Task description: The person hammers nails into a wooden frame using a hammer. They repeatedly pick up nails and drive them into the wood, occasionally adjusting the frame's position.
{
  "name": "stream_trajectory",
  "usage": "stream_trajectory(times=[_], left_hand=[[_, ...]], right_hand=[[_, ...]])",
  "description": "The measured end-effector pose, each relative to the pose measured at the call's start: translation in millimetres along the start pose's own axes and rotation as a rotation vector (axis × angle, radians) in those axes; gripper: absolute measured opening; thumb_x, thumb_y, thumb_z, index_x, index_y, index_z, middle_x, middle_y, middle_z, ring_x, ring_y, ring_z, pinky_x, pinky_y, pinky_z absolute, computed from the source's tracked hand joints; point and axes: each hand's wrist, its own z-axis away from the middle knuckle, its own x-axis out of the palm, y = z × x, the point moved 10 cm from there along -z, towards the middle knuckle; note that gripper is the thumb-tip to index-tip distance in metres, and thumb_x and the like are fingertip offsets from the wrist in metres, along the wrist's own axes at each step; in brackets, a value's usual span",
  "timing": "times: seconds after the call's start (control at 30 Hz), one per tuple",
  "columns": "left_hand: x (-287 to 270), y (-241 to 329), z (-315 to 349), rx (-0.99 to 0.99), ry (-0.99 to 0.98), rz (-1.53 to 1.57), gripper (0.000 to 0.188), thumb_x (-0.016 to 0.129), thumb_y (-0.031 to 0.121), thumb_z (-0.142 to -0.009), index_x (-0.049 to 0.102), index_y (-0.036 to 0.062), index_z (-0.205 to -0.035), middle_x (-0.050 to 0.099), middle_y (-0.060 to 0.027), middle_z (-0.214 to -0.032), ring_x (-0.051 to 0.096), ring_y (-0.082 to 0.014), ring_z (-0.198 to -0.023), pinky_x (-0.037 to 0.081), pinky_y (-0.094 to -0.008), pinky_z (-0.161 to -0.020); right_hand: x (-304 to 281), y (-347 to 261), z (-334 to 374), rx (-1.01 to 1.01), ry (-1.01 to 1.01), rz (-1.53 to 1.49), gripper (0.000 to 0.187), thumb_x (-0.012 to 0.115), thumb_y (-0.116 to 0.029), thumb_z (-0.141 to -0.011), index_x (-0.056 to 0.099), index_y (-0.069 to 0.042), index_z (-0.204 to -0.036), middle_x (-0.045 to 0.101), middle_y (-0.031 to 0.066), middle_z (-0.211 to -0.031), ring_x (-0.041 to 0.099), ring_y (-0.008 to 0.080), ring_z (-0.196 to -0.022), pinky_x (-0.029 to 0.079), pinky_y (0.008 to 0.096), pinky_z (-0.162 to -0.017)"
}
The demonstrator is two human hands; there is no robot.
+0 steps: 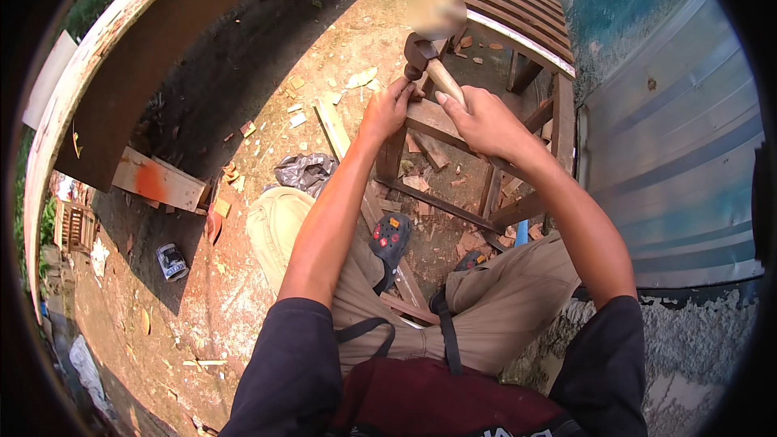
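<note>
My right hand (490,121) is closed round the pale wooden handle of a hammer (421,51). The dark metal head of the hammer is right by the fingers of my left hand (386,113). Those fingers are pinched together at the near left corner of a brown wooden chair frame (391,154); whatever they hold is too small and hidden to make out. The frame stands between my knees and the metal sheet, with its slatted part (518,16) at the far end.
A corrugated metal sheet (664,154) stands close on my right. At left a large curved wooden piece (121,40) throws shade. A tin can (171,262), a dark plastic bag (303,171), a long wooden strip (330,125) and several wood scraps lie on the ground.
</note>
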Motion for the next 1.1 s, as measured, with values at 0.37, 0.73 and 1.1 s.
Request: stream_trajectory(times=[0.37,0.73,1.1], left_hand=[[-6,-12,-2,0.023,0.022,0.091,0.023,0.054,0.013,-0.105,0.067,-0.0023,-0.114,0.078,-0.0169,-0.098,0.077,-0.028,-0.093,0.059,-0.0377,-0.083],[3,-11,1,-0.005,-0.007,0.112,0.022,0.054,0.013,-0.105,0.068,-0.0021,-0.112,0.078,-0.0162,-0.098,0.077,-0.0265,-0.094,0.059,-0.0368,-0.084],[-4,-13,-1,0.044,0.007,0.075,0.019,0.053,0.011,-0.105,0.066,-0.0029,-0.109,0.078,-0.0161,-0.098,0.077,-0.0276,-0.092,0.059,-0.0372,-0.082]], right_hand=[[-21,-18,3,0.045,0.044,-0.245,0.05,0.054,-0.045,-0.107,0.056,0.001,-0.089,0.056,0.0079,-0.066,0.055,0.0159,-0.055,0.046,0.0386,-0.054],[-6,-5,8,0.008,0.04,-0.118,0.05,0.052,-0.044,-0.107,0.061,0.003,-0.095,0.064,0.0195,-0.075,0.065,0.0323,-0.069,0.049,0.0451,-0.063],[-15,-11,0,0.13,-0.104,-0.142,0.05,0.053,-0.044,-0.108,0.058,0.003,-0.094,0.058,0.0133,-0.066,0.065,0.0246,-0.066,0.049,0.0424,-0.064]])
